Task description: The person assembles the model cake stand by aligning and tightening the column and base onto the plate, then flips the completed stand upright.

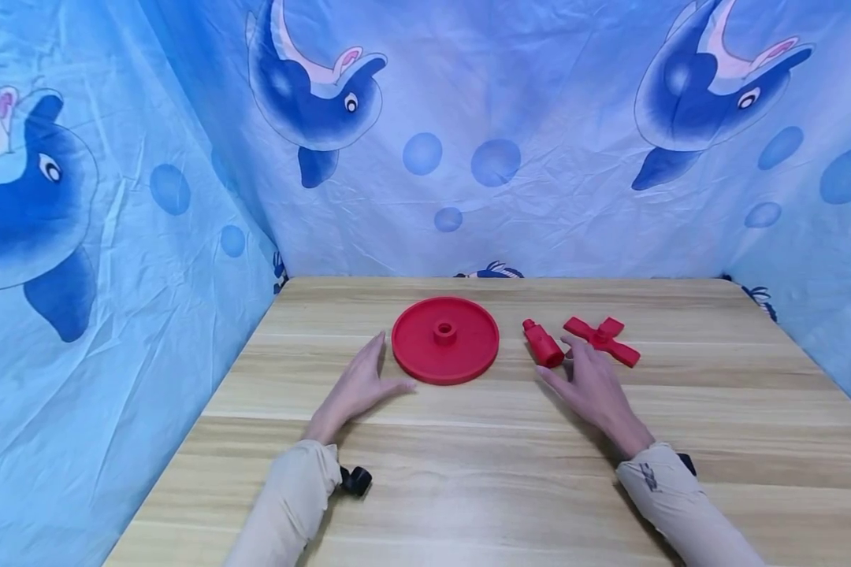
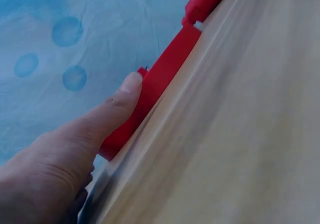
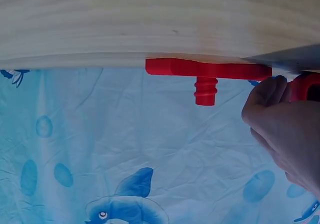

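On the wooden table lies a round red tray (image 1: 425, 364) with a raised rim and a hollow hub in its middle. My left hand (image 1: 360, 386) is at its left side, thumb and fingers spread apart around the near left rim; the left wrist view shows the thumb (image 2: 117, 107) overlapping the tray's side. To the right, a red bottle-shaped post (image 1: 541, 344) with a narrow threaded tip lies on its side. My right hand (image 1: 592, 386) is spread at the post's near end, holding nothing. Its fingertips partly cover a red cross-shaped base (image 1: 620, 350), whose threaded stem (image 3: 205, 92) shows in the right wrist view.
The wooden tabletop (image 1: 454, 472) reaches back to blue curtains (image 1: 510, 228) printed with dolphins, hanging behind and at both sides. A black wrist device (image 1: 357, 480) sits at the left sleeve's cuff.
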`<move>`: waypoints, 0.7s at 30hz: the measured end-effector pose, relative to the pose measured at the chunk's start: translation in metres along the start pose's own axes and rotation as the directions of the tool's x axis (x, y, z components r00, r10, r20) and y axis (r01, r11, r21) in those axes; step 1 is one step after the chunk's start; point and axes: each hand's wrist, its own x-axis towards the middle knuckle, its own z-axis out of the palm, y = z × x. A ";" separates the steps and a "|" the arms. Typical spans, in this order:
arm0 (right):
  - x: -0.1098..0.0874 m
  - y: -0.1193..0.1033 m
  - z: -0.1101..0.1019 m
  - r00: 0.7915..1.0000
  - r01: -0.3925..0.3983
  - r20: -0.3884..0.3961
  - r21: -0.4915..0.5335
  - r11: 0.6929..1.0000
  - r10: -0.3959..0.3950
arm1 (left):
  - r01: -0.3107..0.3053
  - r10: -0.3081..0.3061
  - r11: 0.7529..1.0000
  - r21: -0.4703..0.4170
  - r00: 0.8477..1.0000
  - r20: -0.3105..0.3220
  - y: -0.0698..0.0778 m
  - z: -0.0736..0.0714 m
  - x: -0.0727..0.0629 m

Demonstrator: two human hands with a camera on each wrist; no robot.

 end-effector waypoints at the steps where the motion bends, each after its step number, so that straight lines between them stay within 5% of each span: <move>1: 0.002 -0.001 0.001 1.000 -0.004 0.001 0.000 1.000 0.004 | 0.008 -0.008 1.000 -0.021 1.000 0.010 -0.001 0.000 0.002; 7: 0.011 -0.003 0.006 0.999 -0.040 0.006 0.004 0.999 0.040 | 0.031 -0.028 0.996 -0.081 0.998 0.048 -0.004 -0.003 0.011; 21: 0.017 -0.007 0.007 0.999 -0.052 -0.006 -0.023 0.998 0.052 | -0.051 0.062 0.987 -0.153 0.996 0.070 -0.008 -0.004 0.033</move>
